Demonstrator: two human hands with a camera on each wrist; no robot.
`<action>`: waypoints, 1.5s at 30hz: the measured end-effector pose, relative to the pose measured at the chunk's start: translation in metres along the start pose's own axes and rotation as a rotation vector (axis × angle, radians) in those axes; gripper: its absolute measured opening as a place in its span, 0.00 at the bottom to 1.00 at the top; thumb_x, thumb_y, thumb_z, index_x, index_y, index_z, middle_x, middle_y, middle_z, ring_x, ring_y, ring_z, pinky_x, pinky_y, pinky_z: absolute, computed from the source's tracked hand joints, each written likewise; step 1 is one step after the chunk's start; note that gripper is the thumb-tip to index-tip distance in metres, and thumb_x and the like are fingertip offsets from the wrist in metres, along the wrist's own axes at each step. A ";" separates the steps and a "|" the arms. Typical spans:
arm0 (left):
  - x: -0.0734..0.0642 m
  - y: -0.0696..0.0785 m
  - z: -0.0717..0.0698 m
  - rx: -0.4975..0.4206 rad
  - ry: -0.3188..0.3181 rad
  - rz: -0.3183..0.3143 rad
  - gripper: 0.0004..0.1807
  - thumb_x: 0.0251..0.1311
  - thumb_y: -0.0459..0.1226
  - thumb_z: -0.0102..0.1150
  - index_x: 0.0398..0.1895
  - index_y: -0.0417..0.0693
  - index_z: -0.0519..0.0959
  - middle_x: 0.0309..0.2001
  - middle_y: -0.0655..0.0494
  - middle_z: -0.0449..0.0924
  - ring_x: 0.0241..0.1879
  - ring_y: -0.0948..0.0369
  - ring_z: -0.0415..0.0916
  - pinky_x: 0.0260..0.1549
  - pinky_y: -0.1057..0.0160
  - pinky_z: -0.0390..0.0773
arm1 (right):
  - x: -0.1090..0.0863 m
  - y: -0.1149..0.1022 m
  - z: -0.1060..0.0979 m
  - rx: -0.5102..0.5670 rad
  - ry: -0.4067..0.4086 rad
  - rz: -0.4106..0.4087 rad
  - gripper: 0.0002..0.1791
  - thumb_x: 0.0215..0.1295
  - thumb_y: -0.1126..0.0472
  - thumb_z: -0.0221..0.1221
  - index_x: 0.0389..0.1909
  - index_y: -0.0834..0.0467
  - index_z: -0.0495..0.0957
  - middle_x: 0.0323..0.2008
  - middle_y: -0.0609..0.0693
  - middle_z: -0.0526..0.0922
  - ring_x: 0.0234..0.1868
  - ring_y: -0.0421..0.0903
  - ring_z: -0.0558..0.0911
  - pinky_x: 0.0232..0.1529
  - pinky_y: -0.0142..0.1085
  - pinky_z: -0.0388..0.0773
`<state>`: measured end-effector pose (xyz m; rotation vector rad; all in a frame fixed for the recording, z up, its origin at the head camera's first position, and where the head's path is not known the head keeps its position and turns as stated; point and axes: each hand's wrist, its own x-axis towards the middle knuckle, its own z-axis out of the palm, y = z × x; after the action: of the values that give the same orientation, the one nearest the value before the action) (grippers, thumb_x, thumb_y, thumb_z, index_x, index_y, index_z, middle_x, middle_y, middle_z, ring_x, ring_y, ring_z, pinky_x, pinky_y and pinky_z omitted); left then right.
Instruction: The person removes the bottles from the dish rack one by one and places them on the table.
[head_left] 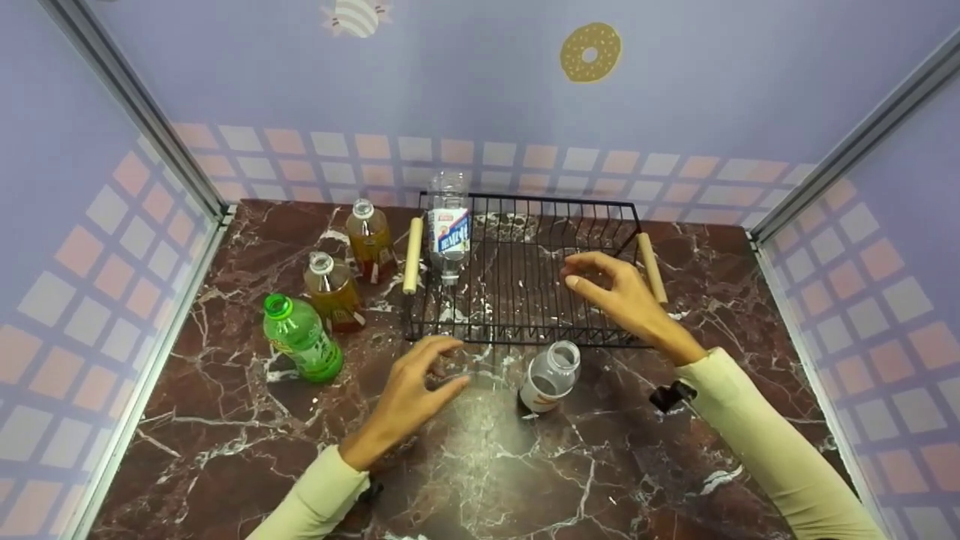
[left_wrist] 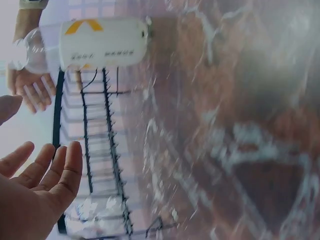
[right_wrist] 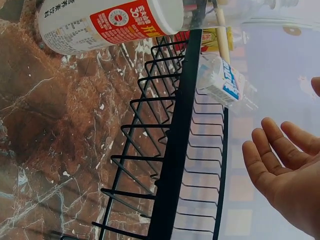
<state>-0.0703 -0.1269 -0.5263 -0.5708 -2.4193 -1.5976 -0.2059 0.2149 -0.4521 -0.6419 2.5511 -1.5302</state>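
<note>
My left hand [head_left: 412,386] hovers over the counter near the front left of a black wire dish rack [head_left: 525,335], fingers loosely bent around nothing. Over the rack's right half is my right hand [head_left: 619,294], likewise holding nothing. Between the two hands, in front of the rack, an uncapped clear bottle with a white label [head_left: 550,382] stands upright; the right wrist view shows a red panel on its label [right_wrist: 120,22]. A clear bottle with a blue-and-white label [head_left: 450,231] lies inside the rack at its left end, neck toward me.
Left of the rack stand a green bottle [head_left: 304,341] and two bottles of amber colour, one nearer [head_left: 335,298] and one farther back [head_left: 371,244]. Wooden handles [head_left: 412,255] flank the rack. Panelled walls [head_left: 480,90] enclose the marbled counter [head_left: 480,465] at back and sides.
</note>
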 end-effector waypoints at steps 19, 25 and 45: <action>0.025 -0.015 -0.034 0.210 0.222 0.087 0.34 0.55 0.30 0.84 0.66 0.34 0.81 0.69 0.38 0.77 0.72 0.41 0.68 0.76 0.37 0.69 | 0.012 0.011 0.005 -0.028 -0.027 0.048 0.26 0.80 0.52 0.66 0.69 0.65 0.80 0.59 0.57 0.89 0.56 0.53 0.88 0.58 0.37 0.86; 0.030 -0.022 -0.035 0.176 0.165 -0.044 0.43 0.56 0.34 0.85 0.74 0.33 0.74 0.76 0.35 0.69 0.77 0.39 0.64 0.79 0.34 0.65 | 0.013 0.012 0.005 -0.030 -0.033 0.048 0.26 0.80 0.53 0.66 0.69 0.65 0.80 0.59 0.58 0.88 0.57 0.54 0.88 0.60 0.42 0.86; 0.047 -0.045 -0.035 0.032 0.019 -0.293 0.73 0.52 0.43 0.89 0.91 0.41 0.43 0.88 0.34 0.45 0.86 0.36 0.48 0.83 0.30 0.51 | 0.011 0.014 0.002 -0.025 -0.026 0.067 0.25 0.80 0.54 0.66 0.69 0.64 0.81 0.58 0.58 0.88 0.55 0.53 0.87 0.58 0.38 0.85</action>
<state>-0.1336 -0.1645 -0.5333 -0.2002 -2.6043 -1.6551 -0.2196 0.2144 -0.4638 -0.5687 2.5489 -1.4613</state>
